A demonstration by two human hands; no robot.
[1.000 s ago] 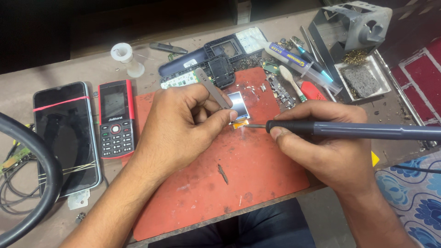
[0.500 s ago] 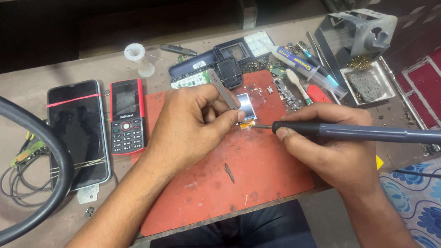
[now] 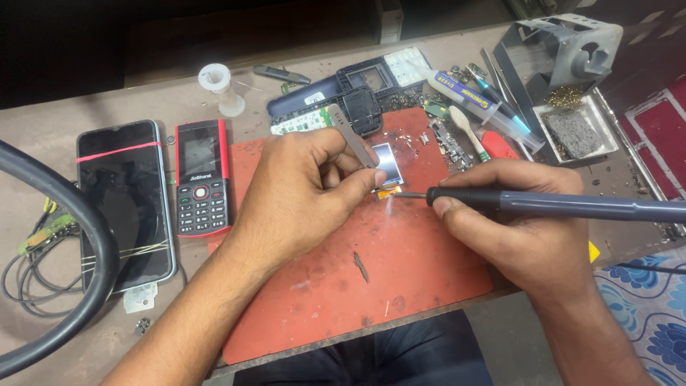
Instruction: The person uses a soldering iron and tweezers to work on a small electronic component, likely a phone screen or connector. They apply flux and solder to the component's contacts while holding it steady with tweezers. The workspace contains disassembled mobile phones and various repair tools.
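My left hand (image 3: pixel 304 189) pinches metal tweezers (image 3: pixel 350 139) over a small phone display module (image 3: pixel 386 164) with an orange flex strip, lying on the red work mat (image 3: pixel 357 286). My right hand (image 3: pixel 525 229) grips a dark soldering iron (image 3: pixel 564 206) like a pen. Its tip touches the orange flex at the module's lower edge, where a faint wisp of smoke shows.
A red keypad phone (image 3: pixel 201 179) and a black smartphone (image 3: pixel 125 200) lie left of the mat. Phone housings (image 3: pixel 343 96), a syringe (image 3: pixel 475 96), tools, a solder spool (image 3: pixel 218 86) and an iron stand with sponge tray (image 3: pixel 572 132) crowd the back. Cables (image 3: pixel 43 243) lie far left.
The view has shifted slightly. Both hands stay at the display module, with the iron tip still at the flex strip.
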